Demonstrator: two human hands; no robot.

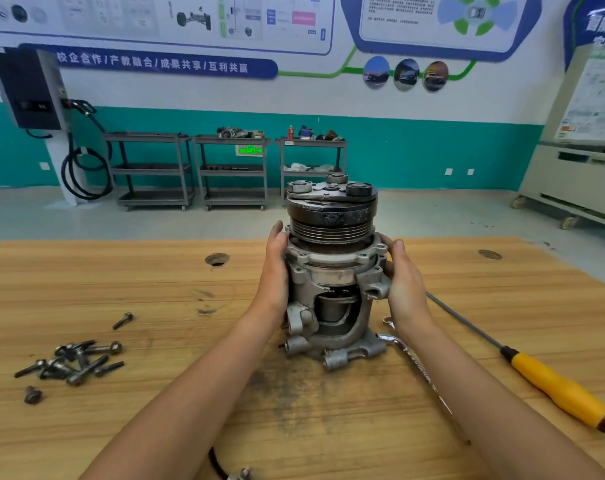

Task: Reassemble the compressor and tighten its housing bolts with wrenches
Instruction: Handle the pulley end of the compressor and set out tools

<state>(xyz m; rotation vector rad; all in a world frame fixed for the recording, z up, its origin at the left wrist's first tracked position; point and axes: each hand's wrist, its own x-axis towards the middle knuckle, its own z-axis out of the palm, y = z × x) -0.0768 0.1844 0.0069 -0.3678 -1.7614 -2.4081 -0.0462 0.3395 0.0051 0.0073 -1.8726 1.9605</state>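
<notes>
Now the left grip (275, 271) and right grip (406, 282) clasp the upright compressor (332, 271); loose bolts (86, 369) lie leftward, nearer the left.

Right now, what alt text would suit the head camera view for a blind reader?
A person's left hand and right hand hold a compressor upright on a wooden table, pulley on top. Loose bolts lie to the left; a wrench and yellow-handled tool lie to the right.

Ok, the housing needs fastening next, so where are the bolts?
In the head view the bolts lie in a loose pile on the table's left side, well left of the compressor, with a stray bolt just beyond the pile.
</notes>
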